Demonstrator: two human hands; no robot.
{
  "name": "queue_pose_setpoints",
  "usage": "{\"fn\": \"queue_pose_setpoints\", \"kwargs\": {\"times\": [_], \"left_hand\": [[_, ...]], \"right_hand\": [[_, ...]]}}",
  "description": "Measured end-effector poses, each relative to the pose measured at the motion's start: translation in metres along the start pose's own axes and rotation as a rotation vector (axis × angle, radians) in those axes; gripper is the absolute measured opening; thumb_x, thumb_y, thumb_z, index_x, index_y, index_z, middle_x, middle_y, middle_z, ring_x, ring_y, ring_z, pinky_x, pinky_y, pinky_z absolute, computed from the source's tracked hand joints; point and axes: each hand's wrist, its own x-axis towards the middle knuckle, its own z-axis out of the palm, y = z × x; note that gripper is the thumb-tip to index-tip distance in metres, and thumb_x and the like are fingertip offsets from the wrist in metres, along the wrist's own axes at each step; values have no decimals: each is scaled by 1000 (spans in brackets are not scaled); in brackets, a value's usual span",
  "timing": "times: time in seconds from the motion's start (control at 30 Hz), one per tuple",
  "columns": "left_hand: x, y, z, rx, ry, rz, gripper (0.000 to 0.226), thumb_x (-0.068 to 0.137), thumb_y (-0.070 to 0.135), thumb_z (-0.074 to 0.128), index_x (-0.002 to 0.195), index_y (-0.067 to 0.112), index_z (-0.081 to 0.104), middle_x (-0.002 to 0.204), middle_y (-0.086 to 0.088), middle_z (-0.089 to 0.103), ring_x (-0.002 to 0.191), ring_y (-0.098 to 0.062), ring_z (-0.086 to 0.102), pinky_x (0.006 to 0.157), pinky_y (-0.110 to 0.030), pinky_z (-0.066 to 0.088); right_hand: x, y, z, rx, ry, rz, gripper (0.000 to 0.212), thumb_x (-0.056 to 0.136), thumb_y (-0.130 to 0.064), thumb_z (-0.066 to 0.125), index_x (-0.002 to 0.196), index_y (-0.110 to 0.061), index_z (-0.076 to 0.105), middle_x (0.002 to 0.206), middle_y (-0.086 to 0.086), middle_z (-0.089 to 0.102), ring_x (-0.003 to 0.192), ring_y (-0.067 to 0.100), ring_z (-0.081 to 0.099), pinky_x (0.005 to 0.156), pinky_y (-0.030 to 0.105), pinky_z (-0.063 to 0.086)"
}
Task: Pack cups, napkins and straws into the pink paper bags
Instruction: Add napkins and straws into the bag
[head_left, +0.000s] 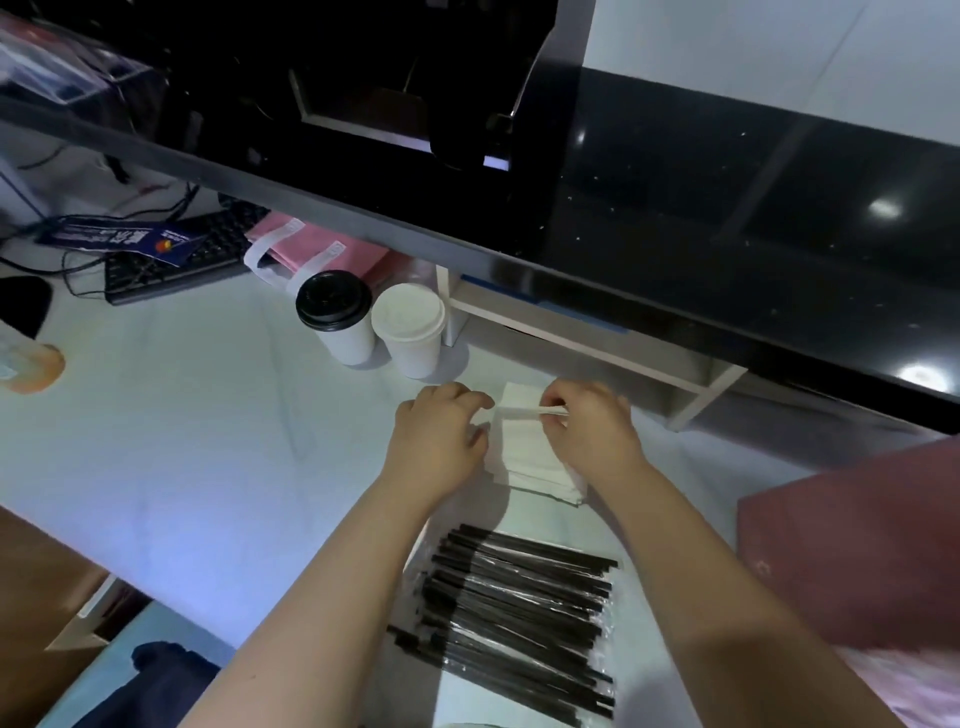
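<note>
The left hand (439, 436) and right hand (592, 426) are showing bare — both forearms too, right down to the frame's edge. Dark navy cloth (156, 675) is showing low at the left, perhaps trousers.

Colour-wise you've got white paper napkins (530, 457) on a pale bluish-white worktop (182, 415), black plastic straws (514, 618) in clear wrappers, one white paper cup (349, 345) with a black lid (335, 306) and another white cup (415, 358) with a white lid (409, 312). Your flat paper bags (317, 249) are pink with white handles. The glossy stone counter (727, 208) is black with tiny white speckles, and the keyboard (176, 265) is black too.
</note>
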Motion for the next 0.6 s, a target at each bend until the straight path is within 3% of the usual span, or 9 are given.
{"fn": "queue_pose_setpoints", "kwargs": {"times": [0.2, 0.33, 0.47, 0.6], "left_hand": [[-5, 46, -56, 37, 143, 107, 36, 89, 25, 59, 125, 27, 60, 125, 1, 59, 115, -27, 49, 93, -42, 40], [-9, 95, -92, 71, 263, 183, 38, 87, 23, 58, 124, 27, 59, 123, 2, 59, 114, -26, 49, 91, -42, 41], [-13, 147, -112, 83, 332, 294, 38, 91, 28, 57, 128, 30, 56, 127, 5, 56, 117, -23, 47, 92, -41, 37], [-17, 202, -110, 61, 352, 394, 39, 90, 29, 58, 129, 31, 56, 128, 5, 56, 118, -22, 47, 96, -42, 38]], "right_hand": [[-40, -32, -99, 54, 200, -162, 9, 85, -15, 63, 91, -21, 67, 84, 0, 65, 88, 21, 54, 80, 40, 46], [-71, -37, -169, 13, 333, -221, 10, 85, -10, 63, 90, -17, 67, 76, -10, 57, 88, 23, 52, 81, 42, 44], [-107, -23, -231, -29, 472, -221, 11, 86, -13, 64, 91, -22, 67, 72, -23, 42, 82, 15, 48, 76, 33, 41], [-140, 8, -275, 15, 551, -144, 14, 87, -15, 62, 93, -28, 66, 81, -21, 48, 85, 13, 49, 70, 28, 39]]}}
